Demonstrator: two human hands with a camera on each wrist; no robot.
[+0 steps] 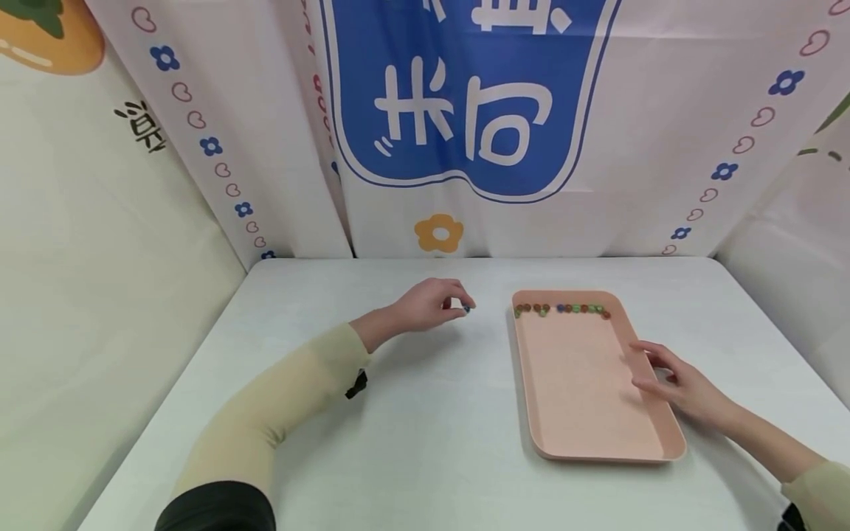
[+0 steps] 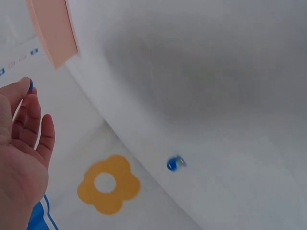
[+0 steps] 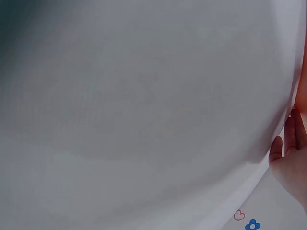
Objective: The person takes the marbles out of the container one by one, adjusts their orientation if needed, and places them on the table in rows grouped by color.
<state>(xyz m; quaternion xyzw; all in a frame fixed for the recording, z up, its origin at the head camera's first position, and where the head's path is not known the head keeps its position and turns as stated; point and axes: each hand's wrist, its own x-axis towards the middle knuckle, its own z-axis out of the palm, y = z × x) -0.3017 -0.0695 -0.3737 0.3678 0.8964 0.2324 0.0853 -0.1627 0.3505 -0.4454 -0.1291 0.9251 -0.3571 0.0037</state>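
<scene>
My left hand point(image 1: 430, 304) is over the table left of the tray, pinching a small blue marble point(image 2: 30, 85) between thumb and fingertip. Another blue marble point(image 2: 175, 163) lies on the table in the left wrist view. At the right, my right hand point(image 1: 687, 387) grips the right rim of a pink tray point(image 1: 584, 457), its thumb and a fingertip reaching over the edge. Along the tray's far end runs a row of small marbles point(image 1: 575, 308) in brown, green and blue, with a gap in it and a few just below.
The white table point(image 1: 398, 442) carries the tray on its right half. A printed cloth point(image 1: 438, 184) hangs behind the table's back edge, and pale cloth walls stand at both sides.
</scene>
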